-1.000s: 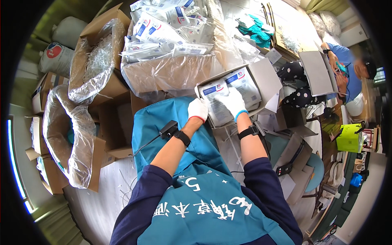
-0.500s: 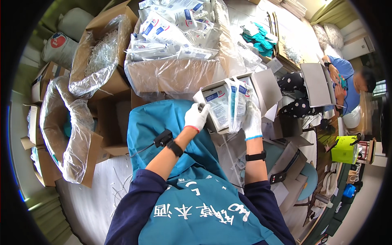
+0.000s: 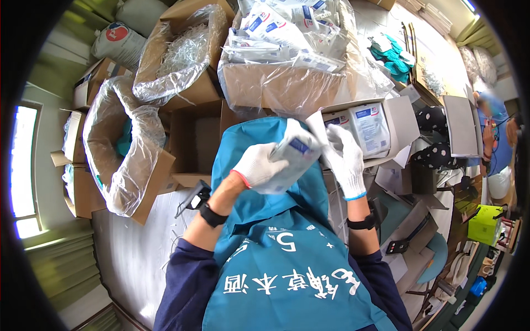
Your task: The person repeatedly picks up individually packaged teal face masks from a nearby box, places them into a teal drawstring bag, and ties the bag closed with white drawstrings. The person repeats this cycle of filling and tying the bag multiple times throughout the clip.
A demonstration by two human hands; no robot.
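Observation:
My left hand [image 3: 262, 167], in a white knitted glove, is closed round a flat white packet [image 3: 301, 144] with a blue label. It holds the packet tilted above my teal apron [image 3: 243, 151]. Close by on the right, my right hand [image 3: 346, 160], also gloved, has curled fingers standing apart, with nothing plainly held in them. Its fingers are beside the near left side of a grey-white carton [image 3: 402, 122]. Inside that carton lie similar white packets [image 3: 371, 129]. The raised flap and my hand hide part of the carton's left end.
A large plastic-lined box [image 3: 276, 88] heaped with such packets stands ahead. Left of it are a lined box of clear tubing-like pieces [image 3: 185, 49] and another lined box [image 3: 124, 190]. Teal items [image 3: 393, 58] lie at the far right. A person [image 3: 493, 132] sits beyond an upright carton [image 3: 461, 127].
My left hand has moved from the carton's edge and now holds a packet over my apron. My right hand has come away from the upright packets to the carton's left side. The view has shifted.

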